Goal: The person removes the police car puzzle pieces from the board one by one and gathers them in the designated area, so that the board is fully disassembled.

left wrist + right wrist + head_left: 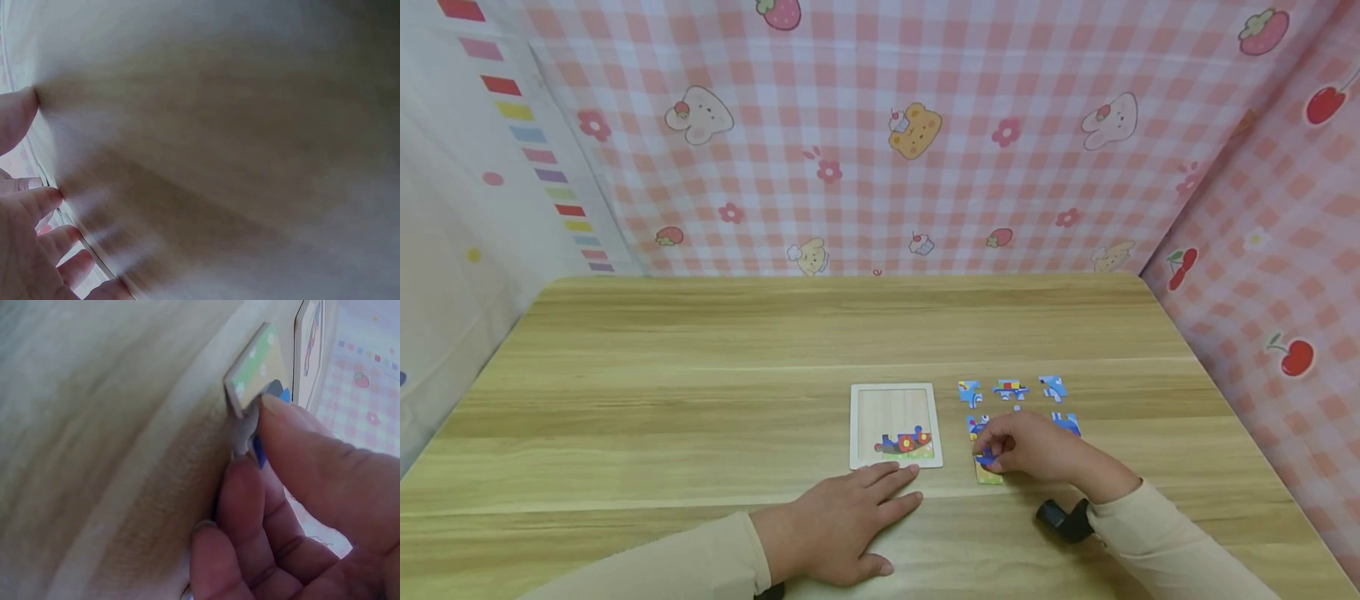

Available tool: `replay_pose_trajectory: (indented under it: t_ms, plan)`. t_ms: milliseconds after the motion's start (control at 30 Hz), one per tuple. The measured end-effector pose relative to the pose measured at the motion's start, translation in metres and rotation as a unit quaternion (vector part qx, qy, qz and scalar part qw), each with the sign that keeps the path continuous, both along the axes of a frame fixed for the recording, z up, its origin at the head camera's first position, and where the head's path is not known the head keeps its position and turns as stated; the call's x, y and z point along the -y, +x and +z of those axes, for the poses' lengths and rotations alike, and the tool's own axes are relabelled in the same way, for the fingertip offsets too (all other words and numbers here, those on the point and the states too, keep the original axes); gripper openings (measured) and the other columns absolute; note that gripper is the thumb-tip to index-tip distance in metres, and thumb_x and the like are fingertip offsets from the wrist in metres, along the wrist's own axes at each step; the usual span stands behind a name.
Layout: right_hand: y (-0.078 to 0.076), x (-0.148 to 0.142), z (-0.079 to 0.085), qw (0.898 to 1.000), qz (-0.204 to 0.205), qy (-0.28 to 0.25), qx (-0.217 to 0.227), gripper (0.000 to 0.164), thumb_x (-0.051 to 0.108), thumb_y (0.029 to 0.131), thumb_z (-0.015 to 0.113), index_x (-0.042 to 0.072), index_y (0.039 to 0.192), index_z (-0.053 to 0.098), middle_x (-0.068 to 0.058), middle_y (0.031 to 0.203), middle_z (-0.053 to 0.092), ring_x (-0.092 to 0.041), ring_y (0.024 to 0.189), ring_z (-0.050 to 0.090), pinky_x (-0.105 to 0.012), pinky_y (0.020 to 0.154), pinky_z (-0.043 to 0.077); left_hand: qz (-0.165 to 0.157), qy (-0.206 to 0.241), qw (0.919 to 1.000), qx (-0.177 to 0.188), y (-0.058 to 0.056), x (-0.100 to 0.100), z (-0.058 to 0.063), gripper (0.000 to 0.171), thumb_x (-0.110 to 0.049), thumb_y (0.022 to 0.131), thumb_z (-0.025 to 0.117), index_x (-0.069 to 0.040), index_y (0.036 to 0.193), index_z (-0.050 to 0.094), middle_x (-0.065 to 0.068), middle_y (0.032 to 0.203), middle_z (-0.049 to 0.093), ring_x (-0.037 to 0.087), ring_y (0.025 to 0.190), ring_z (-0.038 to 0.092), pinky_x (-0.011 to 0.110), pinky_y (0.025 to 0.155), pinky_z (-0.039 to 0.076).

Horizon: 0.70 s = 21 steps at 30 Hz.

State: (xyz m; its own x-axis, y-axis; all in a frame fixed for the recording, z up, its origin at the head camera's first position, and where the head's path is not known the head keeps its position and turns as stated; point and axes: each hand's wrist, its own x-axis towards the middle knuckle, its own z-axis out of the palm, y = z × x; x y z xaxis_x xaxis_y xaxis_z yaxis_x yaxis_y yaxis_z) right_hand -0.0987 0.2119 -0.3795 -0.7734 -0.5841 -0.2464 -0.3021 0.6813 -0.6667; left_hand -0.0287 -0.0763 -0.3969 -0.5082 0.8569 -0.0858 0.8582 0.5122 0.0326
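A square wooden puzzle tray lies mid-table, with joined pieces showing red wheels and green ground along its bottom edge. My left hand lies flat on the table, its straight fingertips at the tray's near rim; the left wrist view shows its fingers by that rim. To the right of the tray, my right hand pinches a puzzle piece with green, yellow and blue on it. The same puzzle piece appears tilted in the right wrist view, and the fingers hide part of it.
Loose pieces lie around my right hand: a light-blue piece, a train-coloured piece, a corner piece and a blue piece. Another piece is partly behind the fingers. A checked curtain hangs behind the table.
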Motion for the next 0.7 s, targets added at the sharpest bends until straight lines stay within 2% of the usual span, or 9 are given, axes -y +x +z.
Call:
replay_pose_trajectory:
  t_ms: [467,700]
  plan:
    - [0.0022,0.0036,0.0028,1.0,-0.001,0.015,-0.01,0.014,-0.003,0.08,0.072,0.01,0.086,0.072,0.007,0.074,0.057,-0.007,0.07,0.049,-0.022,0.062,0.044,0.002,-0.006,1.0,0.005,-0.0001,-0.0012,0.0004,0.068,-0.053,0.091,0.054,-0.016,0.146,0.042,0.007,0.154,0.034,0.023,0.139,0.035,0.029,0.109,0.034]
    - [0.0022,0.0039,0.0033,0.999,0.009,0.027,-0.019,0.014,-0.004,0.08,0.071,0.009,0.086,0.072,0.006,0.076,0.058,-0.007,0.072,0.049,-0.023,0.063,0.044,-0.003,0.002,1.0,-0.008,0.0006,0.0002,-0.0011,0.068,-0.054,0.09,0.055,-0.015,0.145,0.044,0.008,0.153,0.036,0.023,0.137,0.037,0.03,0.108,0.036]
